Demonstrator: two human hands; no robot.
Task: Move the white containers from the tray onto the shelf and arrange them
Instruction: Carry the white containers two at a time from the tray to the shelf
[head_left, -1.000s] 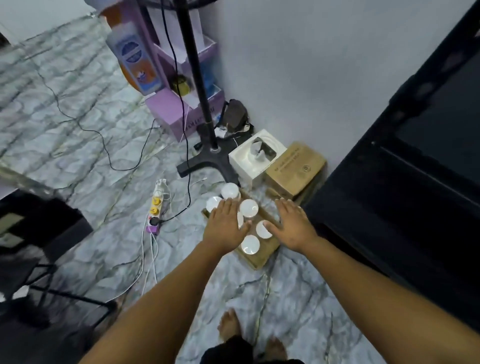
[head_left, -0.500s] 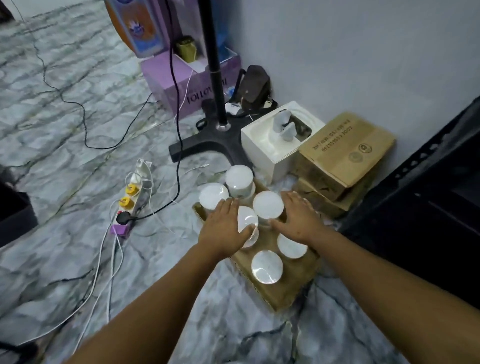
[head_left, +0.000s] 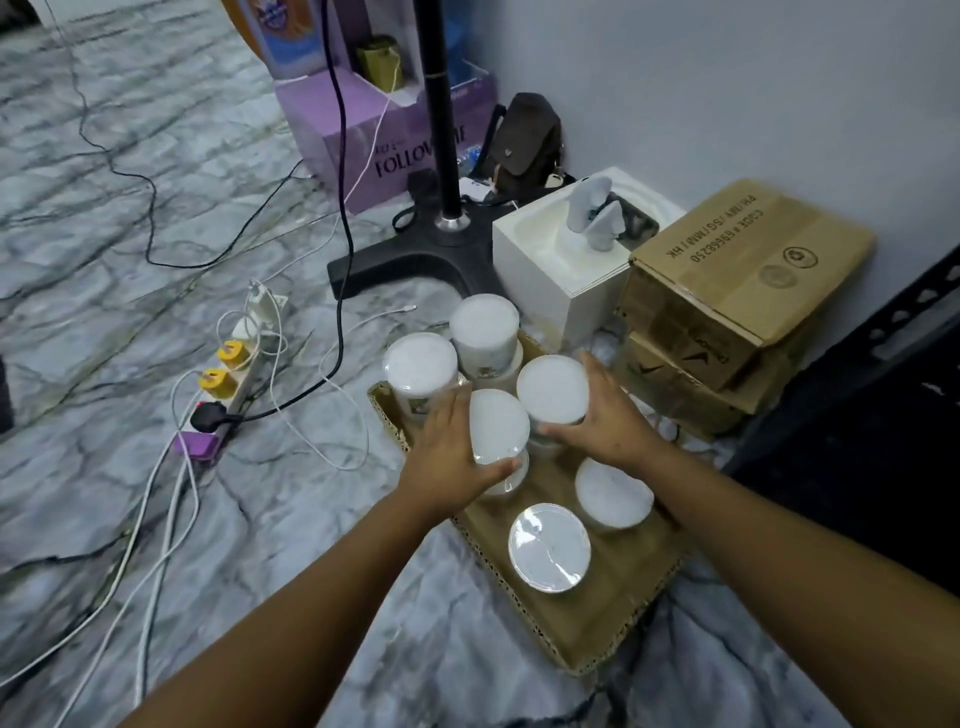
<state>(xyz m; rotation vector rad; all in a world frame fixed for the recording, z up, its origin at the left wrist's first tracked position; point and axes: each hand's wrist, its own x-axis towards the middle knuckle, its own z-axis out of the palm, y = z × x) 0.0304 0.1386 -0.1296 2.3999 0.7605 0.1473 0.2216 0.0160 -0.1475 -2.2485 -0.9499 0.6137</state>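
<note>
Six white containers sit on a cardboard tray that lies on the marble floor. My left hand curls around the middle-left container, thumb under its near side and fingers along its left wall. My right hand wraps the container beside it, thumb at its near edge and fingers behind its right side. Two more containers stand at the far end of the tray, the back one nearest the black stand base. Two others rest at the near end, one by my right wrist and one closest to me. Just right of the tray are a white box and stacked cardboard boxes. A power strip with cables lies to the left.
</note>
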